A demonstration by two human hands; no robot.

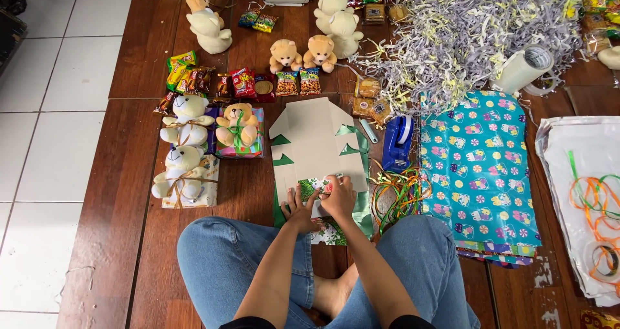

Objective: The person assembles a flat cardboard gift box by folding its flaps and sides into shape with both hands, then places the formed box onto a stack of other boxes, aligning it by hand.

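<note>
Flanked by blue tape dispenser [396, 143] and ribboned plush bears [187, 149] — flat white-and-green wrapping sheet [316, 149] pressed under left hand [300, 211], fingers spread; pinched by right hand [338, 196].

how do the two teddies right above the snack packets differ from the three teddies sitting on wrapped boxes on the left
The two loose teddies are tan-brown and sit straight on the wooden floor with no ribbon. The three boxed teddies each sit on a wrapped gift box and are tied on with ribbon; two are white, one tan. The loose pair sit side by side in a row, while the boxed ones form a cluster. All are small plush bears facing up.
</note>
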